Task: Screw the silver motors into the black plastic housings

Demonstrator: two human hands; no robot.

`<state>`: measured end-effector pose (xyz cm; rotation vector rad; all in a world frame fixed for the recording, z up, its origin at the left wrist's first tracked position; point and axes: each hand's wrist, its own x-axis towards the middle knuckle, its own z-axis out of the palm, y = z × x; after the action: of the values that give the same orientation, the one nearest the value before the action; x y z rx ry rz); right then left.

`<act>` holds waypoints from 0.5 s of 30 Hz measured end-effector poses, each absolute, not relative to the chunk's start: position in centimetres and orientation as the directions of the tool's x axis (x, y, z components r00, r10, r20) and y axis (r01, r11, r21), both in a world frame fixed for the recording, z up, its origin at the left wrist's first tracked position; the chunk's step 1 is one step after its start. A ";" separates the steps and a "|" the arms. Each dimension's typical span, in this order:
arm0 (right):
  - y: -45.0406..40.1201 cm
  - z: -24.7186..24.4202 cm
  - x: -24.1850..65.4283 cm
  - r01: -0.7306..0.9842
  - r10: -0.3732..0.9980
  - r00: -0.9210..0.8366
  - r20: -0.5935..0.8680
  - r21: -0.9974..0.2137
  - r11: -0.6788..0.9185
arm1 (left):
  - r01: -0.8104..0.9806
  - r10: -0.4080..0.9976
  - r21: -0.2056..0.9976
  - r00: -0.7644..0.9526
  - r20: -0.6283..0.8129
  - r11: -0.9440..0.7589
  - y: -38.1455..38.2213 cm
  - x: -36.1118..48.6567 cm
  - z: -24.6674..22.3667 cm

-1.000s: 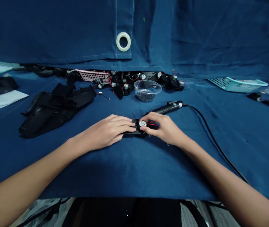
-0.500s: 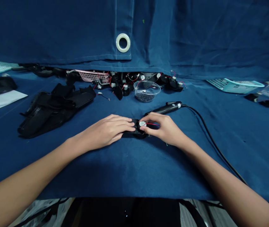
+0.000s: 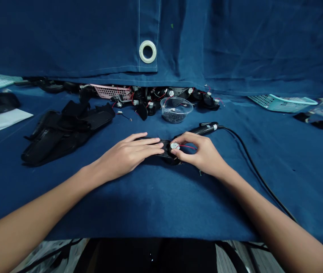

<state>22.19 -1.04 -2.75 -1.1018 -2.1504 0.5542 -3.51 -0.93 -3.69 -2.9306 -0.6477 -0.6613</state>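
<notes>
My left hand [image 3: 128,154] lies flat over a black plastic part [image 3: 165,148], pressing it to the blue cloth. My right hand [image 3: 199,154] pinches a small round silver disc [image 3: 175,146] against that part, and a thin red wire [image 3: 188,146] runs from the disc beneath my fingers. Just beyond my right hand, a black soldering iron [image 3: 203,129] lies on the cloth, its cord [image 3: 259,174] curving away to the right. Much of the black part is hidden by my hands.
Behind my hands stand a clear plastic bowl of dark granules [image 3: 175,110] and a heap of black parts with red wires [image 3: 147,100]. Black fabric pieces [image 3: 67,132] lie left. A pink basket [image 3: 110,91] and teal basket [image 3: 280,103] sit near a hanging blue sheet [image 3: 206,38].
My right hand and the silver disc have shifted slightly right. My left thumb has spread away from the fingers, and more of the black part shows at its left end.
</notes>
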 end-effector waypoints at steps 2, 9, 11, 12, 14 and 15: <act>-1.1 -2.7 22.2 0.548 0.832 -0.425 0.356 -0.630 0.550 | 0.416 0.380 0.013 0.818 0.433 -0.909 -0.9 -3.5 -3.6; -1.0 -2.7 22.1 0.533 0.835 -0.418 0.359 -0.647 0.545 | 0.416 0.377 0.015 0.809 0.452 -0.909 -1.0 -3.5 -3.4; -1.0 -2.8 22.1 0.535 0.831 -0.425 0.358 -0.642 0.550 | 0.419 0.382 0.020 0.805 0.455 -0.908 -0.9 -3.5 -3.4; -1.0 -2.8 22.1 0.539 0.826 -0.437 0.355 -0.632 0.557 | 0.420 0.384 0.023 0.804 0.454 -0.907 -0.8 -3.5 -3.5; -0.8 -3.0 22.0 0.552 0.809 -0.476 0.345 -0.599 0.580 | 0.416 0.385 0.029 0.811 0.441 -0.909 -0.7 -3.5 -3.7; -0.8 -3.1 21.9 0.557 0.798 -0.500 0.336 -0.581 0.594 | 0.411 0.384 0.034 0.817 0.430 -0.911 -0.7 -3.6 -3.9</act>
<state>21.94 -0.79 -3.09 -1.0696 -2.2377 0.5406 -3.56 -0.66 -3.87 -2.9366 -0.6433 -0.6752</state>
